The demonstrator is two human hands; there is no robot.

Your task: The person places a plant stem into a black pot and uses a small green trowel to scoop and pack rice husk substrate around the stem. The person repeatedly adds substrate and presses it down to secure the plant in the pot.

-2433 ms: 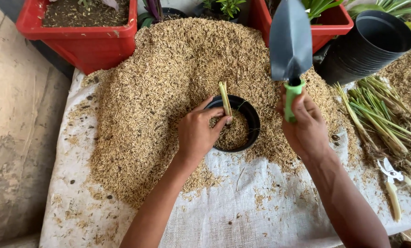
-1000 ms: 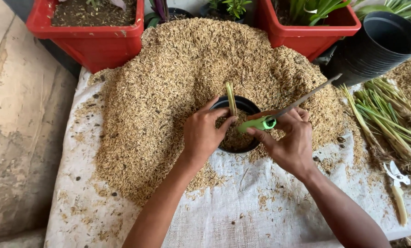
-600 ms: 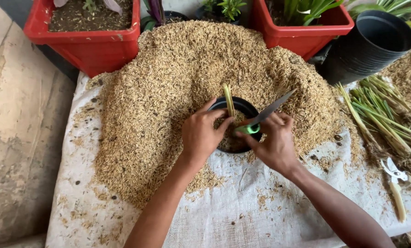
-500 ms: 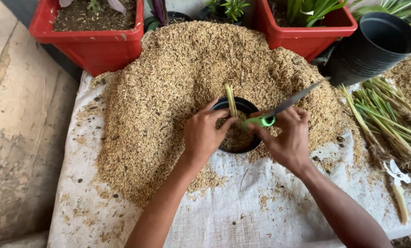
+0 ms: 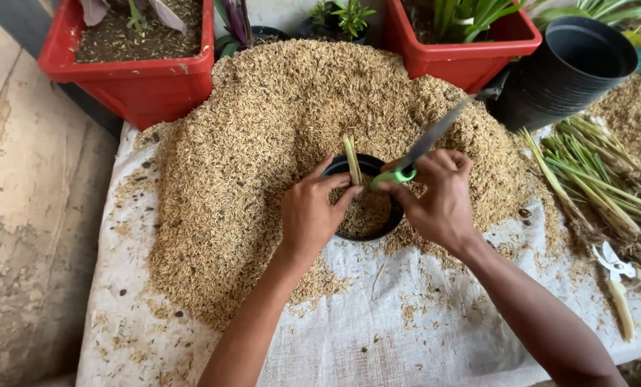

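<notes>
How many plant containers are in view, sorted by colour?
Red planters: 2, one at the upper left and one at the upper right.
Black pots: 4, the small pot by both hands, the empty stack at the right, and two planted ones behind the husk pile.
Total: 6

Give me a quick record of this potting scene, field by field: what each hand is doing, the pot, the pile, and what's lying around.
left hand: steadies a pale cut stalk upright in the small black pot
right hand: grips a green-handled trowel, blade pointing up and right
pot contents: husk fill, nearly to the rim
surface: white woven sheet with a large husk pile
right side: bundle of cut stalks, white-handled pruners, stack of black pots
back: red planters
</notes>
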